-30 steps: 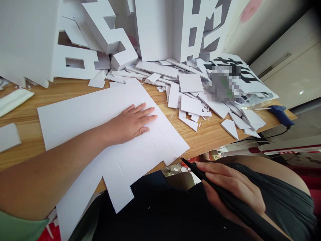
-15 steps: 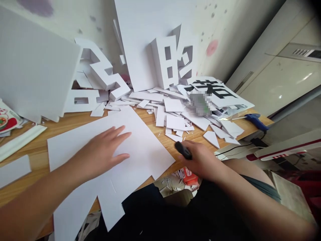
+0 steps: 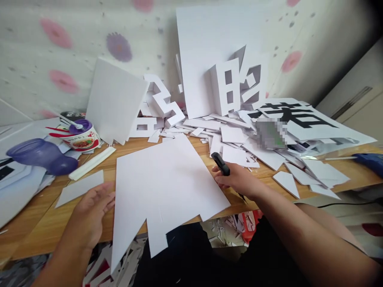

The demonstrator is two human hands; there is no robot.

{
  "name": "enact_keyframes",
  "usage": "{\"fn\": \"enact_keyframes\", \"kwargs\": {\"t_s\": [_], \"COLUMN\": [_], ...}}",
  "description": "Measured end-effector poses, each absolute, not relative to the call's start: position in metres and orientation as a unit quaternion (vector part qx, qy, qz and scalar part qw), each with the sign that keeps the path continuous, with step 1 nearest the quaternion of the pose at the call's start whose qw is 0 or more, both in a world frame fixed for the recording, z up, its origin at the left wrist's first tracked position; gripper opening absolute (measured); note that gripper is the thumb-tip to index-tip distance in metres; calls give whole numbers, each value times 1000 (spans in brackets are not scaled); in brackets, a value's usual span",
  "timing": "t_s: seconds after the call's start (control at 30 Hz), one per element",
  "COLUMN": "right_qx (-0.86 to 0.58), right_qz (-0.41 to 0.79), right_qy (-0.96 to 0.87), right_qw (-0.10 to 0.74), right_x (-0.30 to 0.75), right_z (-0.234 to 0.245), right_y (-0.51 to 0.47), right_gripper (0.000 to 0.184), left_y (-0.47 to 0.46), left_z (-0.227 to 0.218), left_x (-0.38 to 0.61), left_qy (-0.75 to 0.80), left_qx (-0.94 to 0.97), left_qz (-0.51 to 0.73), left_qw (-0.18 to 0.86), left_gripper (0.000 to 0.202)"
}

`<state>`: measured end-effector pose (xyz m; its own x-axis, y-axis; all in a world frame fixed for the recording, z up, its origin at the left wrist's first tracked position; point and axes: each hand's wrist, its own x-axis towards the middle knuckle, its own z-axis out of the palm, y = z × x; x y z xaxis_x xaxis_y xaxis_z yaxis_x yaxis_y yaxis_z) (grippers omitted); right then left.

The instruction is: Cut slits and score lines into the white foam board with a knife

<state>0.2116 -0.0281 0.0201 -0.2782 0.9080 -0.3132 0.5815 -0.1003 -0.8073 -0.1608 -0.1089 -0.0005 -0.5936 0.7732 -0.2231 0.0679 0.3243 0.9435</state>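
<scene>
A large white foam board [image 3: 161,187] with notches cut in its near edge lies on the wooden table [image 3: 44,223] in front of me. My left hand [image 3: 89,211] rests at the board's left edge with the fingers spread, holding nothing. My right hand [image 3: 239,181] sits at the board's right edge, closed around a black utility knife [image 3: 220,164] whose end points up and away from me.
Several white foam offcuts [image 3: 233,139] and cut-out letter shapes [image 3: 163,103] pile up at the back against a flowered wall. A cup [image 3: 80,135] and a purple object [image 3: 42,155] sit at the left. A blue glue gun [image 3: 369,161] lies at the right.
My left hand slid off the board to its left edge. My right hand came up from my lap with the knife to the board's right edge. The view tilted up and the board turned.
</scene>
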Motion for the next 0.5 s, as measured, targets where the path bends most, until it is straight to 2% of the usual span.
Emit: {"fn": "enact_keyframes", "kwargs": {"t_s": [0.1,0.23,0.37,0.5], "right_qx": [-555,-500,-376,-317], "right_qz": [557,607,661,682], "right_qy": [-582,-578,-627,-639], "right_qw": [209,217,166,160], "right_x": [214,222,229,231], "right_z": [24,27,21,14], "right_y": [-36,-55,-73,-89], "right_gripper": [25,26,31,20], "left_y": [-96,-78,-50,-15], "left_z": [14,27,41,49], "left_x": [-158,-174,-184,-180], "left_qy": [730,746,755,753], "left_qx": [237,277,381,522], "left_qz": [527,501,452,350], "left_qw": [365,340,283,196], "left_gripper": [25,22,40,48]}}
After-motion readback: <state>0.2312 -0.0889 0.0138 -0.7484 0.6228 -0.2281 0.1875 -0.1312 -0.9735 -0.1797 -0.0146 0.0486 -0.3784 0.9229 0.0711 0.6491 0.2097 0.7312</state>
